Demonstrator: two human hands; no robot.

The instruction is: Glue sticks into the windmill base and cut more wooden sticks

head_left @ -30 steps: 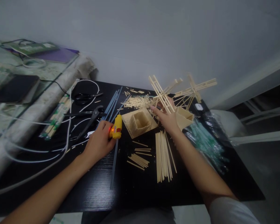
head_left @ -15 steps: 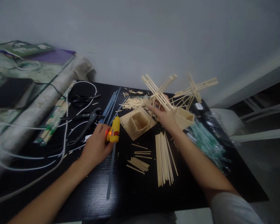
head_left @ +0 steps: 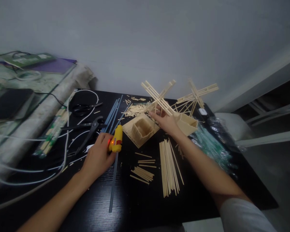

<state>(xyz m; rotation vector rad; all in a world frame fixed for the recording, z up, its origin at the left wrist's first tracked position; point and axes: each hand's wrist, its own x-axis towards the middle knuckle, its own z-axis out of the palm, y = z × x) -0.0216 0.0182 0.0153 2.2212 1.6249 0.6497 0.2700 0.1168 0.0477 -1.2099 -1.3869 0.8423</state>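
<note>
My left hand (head_left: pixel 99 154) is wrapped around a yellow hot glue gun (head_left: pixel 117 138), its red light glowing and a long glue stick (head_left: pixel 113 187) trailing from its back end. Farther right, my right hand (head_left: pixel 164 120) has its fingers closed on the wooden-stick windmill model (head_left: pixel 158 96), near the frame below the crossed blades; the exact hold is partly hidden. This model has a square base board (head_left: pixel 129 129) with a small open stick box (head_left: pixel 142 129) on it. A second windmill model (head_left: pixel 195 93) stands behind my right wrist.
Long sticks (head_left: pixel 168 170) and short cut sticks (head_left: pixel 142 174) lie in front. Scraps (head_left: pixel 137 109) are heaped behind. Blue-grey glue sticks (head_left: pixel 110 116), pliers (head_left: pixel 93 129), scissors (head_left: pixel 83 109) and white cables (head_left: pixel 67 141) are at left. Plastic wrapping (head_left: pixel 210 145) lies at right.
The view has tilted up slightly, so the table sits lower. Both hands keep their holds; the glue gun's nozzle now shows, pointing away from me.
</note>
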